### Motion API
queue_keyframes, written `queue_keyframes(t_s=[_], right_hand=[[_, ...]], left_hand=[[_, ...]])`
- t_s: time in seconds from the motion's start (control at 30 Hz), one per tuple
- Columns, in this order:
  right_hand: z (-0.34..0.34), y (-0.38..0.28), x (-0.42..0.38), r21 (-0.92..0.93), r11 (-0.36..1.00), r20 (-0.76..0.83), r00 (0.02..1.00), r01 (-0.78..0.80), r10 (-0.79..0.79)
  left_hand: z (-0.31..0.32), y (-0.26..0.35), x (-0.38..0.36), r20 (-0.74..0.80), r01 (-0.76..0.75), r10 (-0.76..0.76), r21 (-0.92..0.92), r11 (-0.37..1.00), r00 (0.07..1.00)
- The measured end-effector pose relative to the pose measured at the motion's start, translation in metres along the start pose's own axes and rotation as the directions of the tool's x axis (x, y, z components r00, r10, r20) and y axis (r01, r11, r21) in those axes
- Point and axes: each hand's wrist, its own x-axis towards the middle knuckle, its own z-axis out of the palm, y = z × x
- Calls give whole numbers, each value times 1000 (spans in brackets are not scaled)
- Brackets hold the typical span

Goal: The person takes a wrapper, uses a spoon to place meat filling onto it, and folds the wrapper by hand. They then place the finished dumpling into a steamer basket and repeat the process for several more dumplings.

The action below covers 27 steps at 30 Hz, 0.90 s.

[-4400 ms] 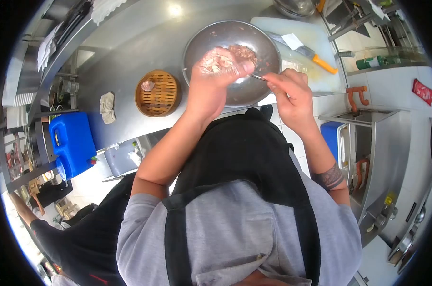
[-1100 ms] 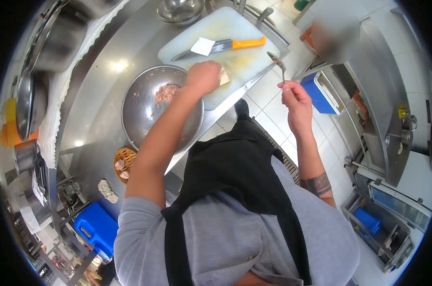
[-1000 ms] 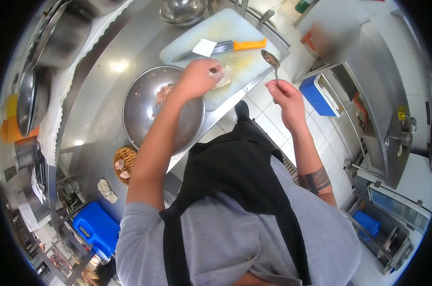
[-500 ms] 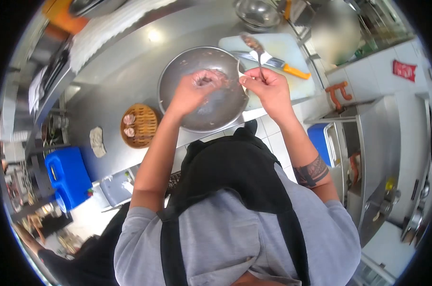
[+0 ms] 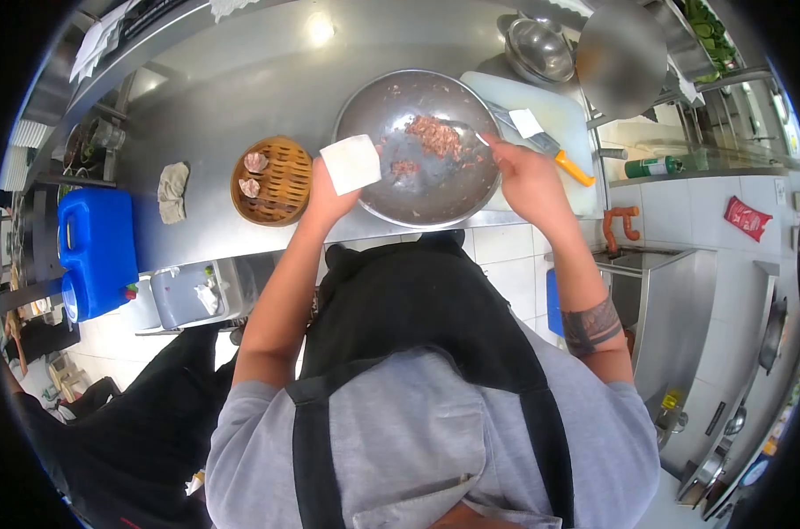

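Observation:
A square white wrapper (image 5: pixel 351 164) lies across my left hand (image 5: pixel 328 198), whose fingers are mostly hidden under it, at the left rim of a large metal bowl (image 5: pixel 418 207). Minced meat (image 5: pixel 435 135) is in the bowl, with smaller bits lower down. My right hand (image 5: pixel 530 181) is closed on the handle of a spoon (image 5: pixel 475 135) that reaches into the meat. Left of the bowl, a round bamboo steamer (image 5: pixel 281 187) holds two dumplings (image 5: pixel 253 175) at its left side.
Behind my right hand, a white cutting board (image 5: pixel 554 119) bears a yellow-handled knife (image 5: pixel 575 167) and a white square (image 5: pixel 525 122). Metal bowls (image 5: pixel 541 48) stand at the back. Left are a cloth (image 5: pixel 172 192) and a blue container (image 5: pixel 100 242). A person in dark clothes (image 5: pixel 144 432) is at lower left.
My left hand has moved left and now bears the flat wrapper. The spoon, upright above the board before, is now down in the bowl. The view has shifted.

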Motion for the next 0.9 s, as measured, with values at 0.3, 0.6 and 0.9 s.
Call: queue_keyframes(t_s=[0.3, 0.6, 0.9], right_hand=[[92, 46, 30, -412, 909, 212, 977, 65, 26], [137, 20, 11, -315, 949, 361, 928, 28, 93], [156, -2, 29, 352, 718, 676, 694, -601, 250]], left_hand=[[36, -36, -19, -229, -140, 182, 188, 972, 956], [47, -39, -25, -353, -137, 216, 236, 962, 910], [41, -50, -22, -394, -103, 186, 222, 970, 900]])
